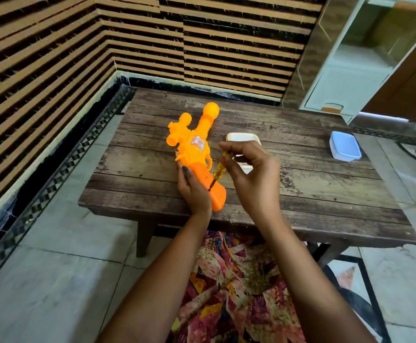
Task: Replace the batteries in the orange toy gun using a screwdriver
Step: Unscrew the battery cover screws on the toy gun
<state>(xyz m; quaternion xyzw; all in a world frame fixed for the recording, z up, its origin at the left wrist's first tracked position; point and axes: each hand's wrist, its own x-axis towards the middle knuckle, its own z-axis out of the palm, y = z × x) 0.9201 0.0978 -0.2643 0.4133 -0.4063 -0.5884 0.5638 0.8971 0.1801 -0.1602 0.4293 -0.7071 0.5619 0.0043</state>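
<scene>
The orange toy gun (194,147) lies on the wooden table (301,189), barrel pointing away from me, grip toward the near edge. My left hand (192,186) grips the gun's handle from the left side. My right hand (254,174) holds a screwdriver (219,169) with a yellow see-through handle. Its tip rests on the gun's grip close to my left thumb. No batteries are visible.
A white tray (243,138) sits just behind my right hand, partly hidden by it. A lidded blue plastic box (345,146) stands at the table's right side. Tiled floor surrounds the low table; a white cabinet (345,87) stands behind it at the right.
</scene>
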